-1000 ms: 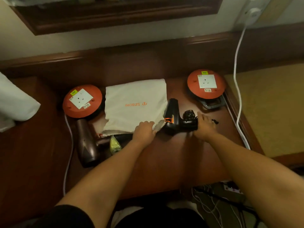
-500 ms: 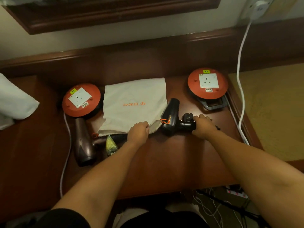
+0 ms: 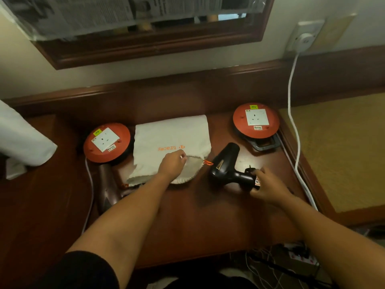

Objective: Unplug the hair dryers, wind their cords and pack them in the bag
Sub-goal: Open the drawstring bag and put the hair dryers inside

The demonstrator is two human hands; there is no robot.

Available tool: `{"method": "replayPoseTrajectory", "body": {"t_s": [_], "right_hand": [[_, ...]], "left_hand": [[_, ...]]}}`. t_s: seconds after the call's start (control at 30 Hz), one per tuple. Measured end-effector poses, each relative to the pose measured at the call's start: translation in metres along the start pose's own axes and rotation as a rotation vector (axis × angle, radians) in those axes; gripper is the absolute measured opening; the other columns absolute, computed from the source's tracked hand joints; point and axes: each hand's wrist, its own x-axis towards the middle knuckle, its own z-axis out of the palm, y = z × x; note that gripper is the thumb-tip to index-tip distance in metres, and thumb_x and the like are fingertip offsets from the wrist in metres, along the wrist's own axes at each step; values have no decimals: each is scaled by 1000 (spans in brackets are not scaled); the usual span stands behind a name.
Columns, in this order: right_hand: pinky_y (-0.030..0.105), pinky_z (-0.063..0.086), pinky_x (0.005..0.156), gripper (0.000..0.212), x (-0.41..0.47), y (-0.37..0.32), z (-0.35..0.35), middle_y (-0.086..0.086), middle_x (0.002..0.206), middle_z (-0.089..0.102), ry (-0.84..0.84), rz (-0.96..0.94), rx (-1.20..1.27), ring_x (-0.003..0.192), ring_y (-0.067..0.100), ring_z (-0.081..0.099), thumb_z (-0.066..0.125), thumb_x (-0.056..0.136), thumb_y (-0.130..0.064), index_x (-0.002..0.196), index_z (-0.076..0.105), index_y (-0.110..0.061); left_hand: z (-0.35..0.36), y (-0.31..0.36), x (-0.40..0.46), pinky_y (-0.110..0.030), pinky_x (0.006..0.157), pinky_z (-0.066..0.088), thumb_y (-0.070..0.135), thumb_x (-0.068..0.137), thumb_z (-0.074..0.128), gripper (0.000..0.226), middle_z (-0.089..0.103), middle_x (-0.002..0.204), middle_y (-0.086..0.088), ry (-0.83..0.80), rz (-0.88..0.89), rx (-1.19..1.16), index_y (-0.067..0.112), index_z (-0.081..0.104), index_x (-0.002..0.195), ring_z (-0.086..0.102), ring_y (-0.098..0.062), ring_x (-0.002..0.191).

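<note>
A white cloth bag point(image 3: 166, 138) with orange lettering lies flat on the wooden desk, its mouth facing me. My left hand point(image 3: 171, 165) pinches the upper edge of that mouth and holds it lifted, so the inside shows. A black hair dryer point(image 3: 226, 165) lies to the right of the bag, nozzle pointing away. My right hand point(image 3: 266, 182) grips the end of its handle, where the wound cord and plug sit. A brown hair dryer point(image 3: 107, 184) lies at the left, partly under the bag and my left forearm.
Two orange extension reels with white sockets stand on the desk, one at the left point(image 3: 106, 141) and one at the right point(image 3: 255, 119). A white cable point(image 3: 291, 113) runs from a wall socket down the desk's right edge. White cloth point(image 3: 18, 138) lies far left.
My left hand has lifted the bag's mouth open. The black dryer, in my right hand, now sits a little apart from the bag's opening. The camera has tilted up.
</note>
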Motion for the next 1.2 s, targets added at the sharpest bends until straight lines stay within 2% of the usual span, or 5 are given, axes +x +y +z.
{"method": "replayPoseTrajectory", "body": {"t_s": [0.33,0.67,0.8,1.03,1.2], "right_hand": [[21,48,74,55,-47,-44,-8,-5,110,45,86,-282,19,88,13,53,70,71,-26,123,55,-17],[24,36,76,54,-37,-135,13,0,114,45,-68,-536,-211,96,16,47,60,77,-34,128,48,-21],[31,46,80,54,-26,-156,31,1,114,45,-111,-466,-201,97,21,51,60,77,-36,128,49,-19],[29,45,85,60,-23,-160,48,2,120,45,-171,-427,-263,101,17,46,60,79,-42,133,45,-21],[28,43,85,60,-25,-166,52,2,119,46,-142,-466,-272,101,17,46,60,77,-41,132,47,-22]], "left_hand": [[-46,20,16,-19,63,40,21,93,60,19,65,92,-3,-66,102,-75,8,71,102,59,-14,80],[-77,7,16,-35,71,55,14,91,62,18,68,85,-12,-187,117,-161,3,71,101,59,-18,67],[-82,-27,2,-27,80,44,12,92,53,28,64,111,-10,-257,138,65,12,65,118,59,-23,98],[-71,-105,-21,-38,103,39,24,89,59,49,50,137,-12,-464,80,347,14,49,136,46,-30,125],[-63,-121,-26,-36,86,45,22,94,53,27,55,116,-13,-223,154,332,12,66,116,55,-30,109]]}}
